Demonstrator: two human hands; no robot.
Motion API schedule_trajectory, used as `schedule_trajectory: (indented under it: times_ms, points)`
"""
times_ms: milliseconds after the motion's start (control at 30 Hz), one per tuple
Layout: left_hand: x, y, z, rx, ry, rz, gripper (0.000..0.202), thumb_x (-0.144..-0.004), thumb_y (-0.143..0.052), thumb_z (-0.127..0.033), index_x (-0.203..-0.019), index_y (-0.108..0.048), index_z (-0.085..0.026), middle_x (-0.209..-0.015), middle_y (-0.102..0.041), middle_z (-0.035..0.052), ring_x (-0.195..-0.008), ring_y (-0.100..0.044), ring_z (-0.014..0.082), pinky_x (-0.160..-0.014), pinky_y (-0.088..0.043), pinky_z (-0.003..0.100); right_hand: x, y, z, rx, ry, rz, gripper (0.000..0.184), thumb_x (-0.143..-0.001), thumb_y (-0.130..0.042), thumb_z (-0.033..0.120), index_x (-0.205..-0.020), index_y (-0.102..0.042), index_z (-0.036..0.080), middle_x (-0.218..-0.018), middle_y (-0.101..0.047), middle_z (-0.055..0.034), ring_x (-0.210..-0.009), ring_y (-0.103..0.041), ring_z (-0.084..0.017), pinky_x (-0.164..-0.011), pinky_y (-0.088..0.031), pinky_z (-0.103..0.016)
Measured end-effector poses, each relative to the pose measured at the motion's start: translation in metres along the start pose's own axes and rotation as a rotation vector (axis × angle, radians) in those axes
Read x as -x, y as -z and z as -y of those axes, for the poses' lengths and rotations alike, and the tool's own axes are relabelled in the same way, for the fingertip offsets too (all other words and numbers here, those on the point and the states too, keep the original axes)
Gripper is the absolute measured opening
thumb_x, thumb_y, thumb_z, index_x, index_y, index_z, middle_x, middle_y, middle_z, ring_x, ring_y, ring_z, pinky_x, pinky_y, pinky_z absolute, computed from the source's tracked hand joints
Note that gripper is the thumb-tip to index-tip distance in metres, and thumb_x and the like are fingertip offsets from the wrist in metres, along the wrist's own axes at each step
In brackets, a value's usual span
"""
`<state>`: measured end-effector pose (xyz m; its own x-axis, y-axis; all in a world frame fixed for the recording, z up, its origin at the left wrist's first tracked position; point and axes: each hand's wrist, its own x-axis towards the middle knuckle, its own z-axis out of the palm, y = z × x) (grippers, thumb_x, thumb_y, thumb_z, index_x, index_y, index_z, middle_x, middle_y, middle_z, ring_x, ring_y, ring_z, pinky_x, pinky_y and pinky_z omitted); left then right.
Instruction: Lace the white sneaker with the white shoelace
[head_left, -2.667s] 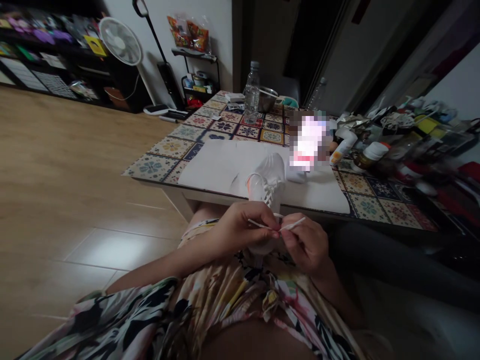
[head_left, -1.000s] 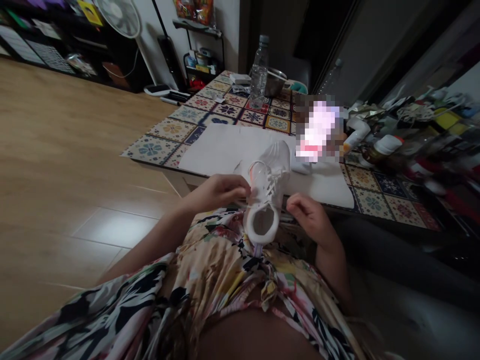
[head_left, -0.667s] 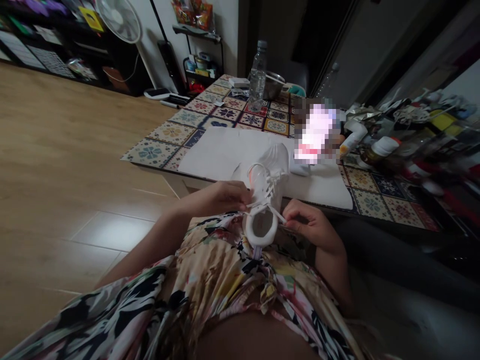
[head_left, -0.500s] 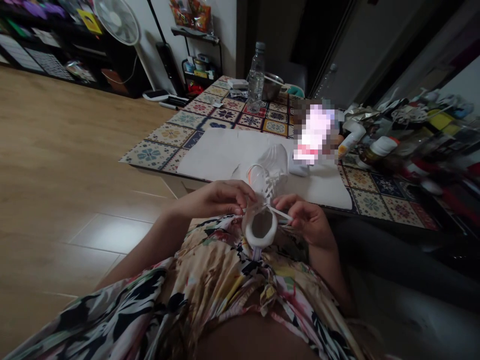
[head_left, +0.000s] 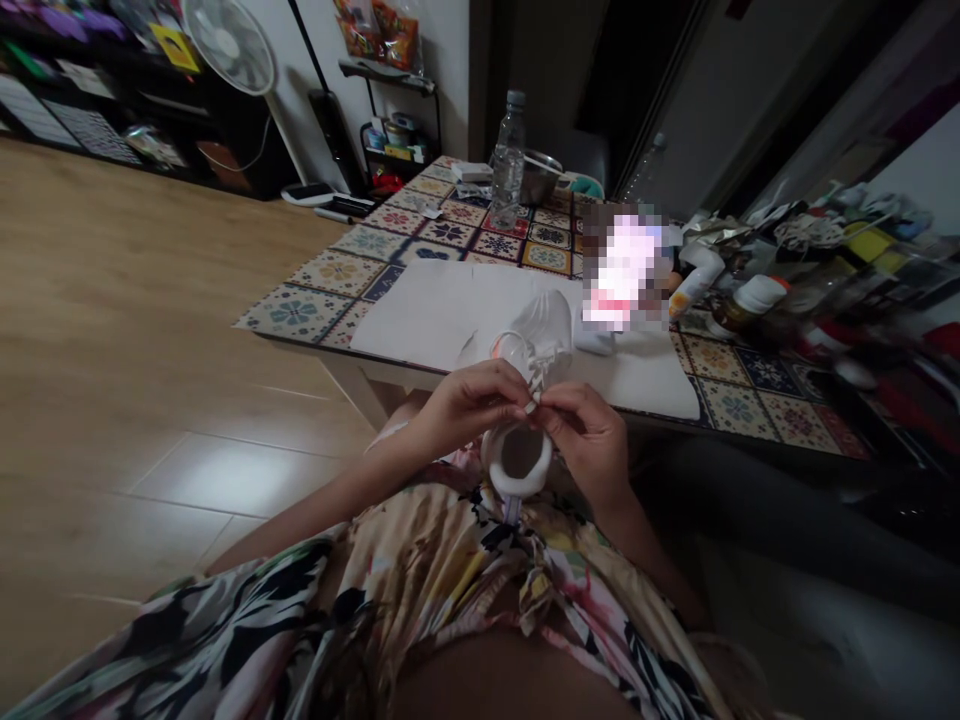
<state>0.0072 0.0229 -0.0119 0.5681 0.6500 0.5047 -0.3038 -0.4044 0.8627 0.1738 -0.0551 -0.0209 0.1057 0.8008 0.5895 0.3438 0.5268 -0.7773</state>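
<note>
A white sneaker [head_left: 534, 370] stands on my lap, heel opening toward me and toe pointing at the table. My left hand [head_left: 471, 405] and my right hand [head_left: 586, 435] meet just above the shoe's opening. Both pinch the white shoelace [head_left: 534, 402] between thumb and fingers, fingertips touching each other. The lace ends are mostly hidden inside the fingers.
A low table with a patterned tile top [head_left: 341, 272] stands in front, a white sheet [head_left: 442, 310] on its near edge. A plastic bottle [head_left: 508, 160], a metal bowl [head_left: 541, 178] and several bottles and clutter [head_left: 757, 290] crowd its far and right side. A fan [head_left: 226, 45] stands by the wooden floor [head_left: 112, 300].
A second ago my hands were apart on either side of the shoe, each pulling a lace end. They have come together over the opening, pinching the lace between them.
</note>
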Motion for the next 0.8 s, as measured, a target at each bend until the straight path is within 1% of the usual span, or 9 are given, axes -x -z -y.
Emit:
schedule_trajectory:
  times_ms: [100,167,233,300,433,533,633,800]
  points:
    - [0.0,-0.002,-0.003,0.125,0.131,-0.035,0.03,-0.072,-0.083,-0.037,-0.09,-0.07,-0.016,-0.08,-0.069,0.003,-0.067,-0.066,0.0124,-0.065,-0.055,0.023,-0.001,0.0,0.004,-0.004,0.016,-0.008,0.003,-0.088,-0.068,0.026,-0.088,-0.07,0.024,-0.083,-0.07,-0.0014,-0.076,-0.067,-0.015,-0.071,-0.055,-0.029]
    - [-0.001,-0.004,-0.005,0.104,0.166,-0.038,0.031,-0.071,-0.083,-0.035,-0.091,-0.071,-0.016,-0.081,-0.071,0.0038,-0.068,-0.067,0.013,-0.065,-0.056,0.023,-0.002,0.0,0.006,0.037,0.067,-0.007,0.001,-0.087,-0.069,0.025,-0.087,-0.07,0.024,-0.082,-0.071,-0.0011,-0.076,-0.067,-0.016,-0.071,-0.055,-0.028]
    - [-0.001,-0.004,-0.006,0.012,0.155,-0.04,0.023,-0.072,-0.082,-0.033,-0.084,-0.074,-0.015,-0.078,-0.073,0.0046,-0.071,-0.068,0.0138,-0.068,-0.056,0.024,-0.002,0.001,0.007,0.093,0.114,0.0,0.002,-0.086,-0.071,0.024,-0.087,-0.071,0.025,-0.082,-0.072,-0.0012,-0.078,-0.068,-0.016,-0.072,-0.055,-0.029]
    - [-0.001,-0.003,-0.007,-0.065,0.126,-0.044,0.018,-0.074,-0.08,-0.033,-0.079,-0.074,-0.016,-0.077,-0.074,0.0053,-0.071,-0.068,0.0145,-0.068,-0.056,0.024,-0.002,0.001,0.007,0.118,0.124,0.006,0.002,-0.086,-0.07,0.025,-0.088,-0.072,0.025,-0.082,-0.072,-0.0015,-0.078,-0.068,-0.017,-0.073,-0.055,-0.031]
    - [-0.001,-0.002,-0.007,-0.151,0.067,-0.048,0.016,-0.074,-0.078,-0.029,-0.083,-0.075,-0.017,-0.079,-0.075,0.0067,-0.071,-0.068,0.0148,-0.066,-0.055,0.023,-0.002,0.001,0.005,0.09,0.097,-0.037,0.005,-0.088,-0.068,0.028,-0.084,-0.07,0.025,-0.081,-0.071,-0.0015,-0.077,-0.067,-0.016,-0.071,-0.055,-0.029]
    - [-0.002,-0.001,-0.008,-0.196,0.035,-0.017,0.011,-0.074,-0.077,-0.027,-0.08,-0.075,-0.017,-0.076,-0.075,0.0062,-0.07,-0.067,0.0148,-0.065,-0.054,0.023,-0.002,0.002,0.007,0.149,0.15,-0.014,0.007,-0.089,-0.067,0.026,-0.083,-0.07,0.025,-0.08,-0.07,-0.0013,-0.077,-0.067,-0.016,-0.071,-0.055,-0.029]
    - [-0.001,-0.002,-0.01,-0.194,0.053,-0.007,0.01,-0.075,-0.076,-0.026,-0.076,-0.073,-0.017,-0.073,-0.073,0.0049,-0.067,-0.066,0.0141,-0.064,-0.053,0.023,-0.002,0.004,0.012,0.234,0.196,0.028,0.007,-0.091,-0.065,0.025,-0.087,-0.07,0.025,-0.083,-0.071,-0.002,-0.079,-0.067,-0.016,-0.074,-0.054,-0.03]
    - [0.004,-0.007,-0.015,-0.183,0.116,-0.059,0.012,-0.076,-0.074,-0.028,-0.077,-0.071,-0.016,-0.073,-0.072,0.0034,-0.065,-0.063,0.0128,-0.062,-0.051,0.022,0.001,0.006,0.016,0.282,0.199,0.05,0.006,-0.089,-0.068,0.03,-0.091,-0.069,0.025,-0.086,-0.071,-0.0032,-0.084,-0.067,-0.019,-0.078,-0.055,-0.032]
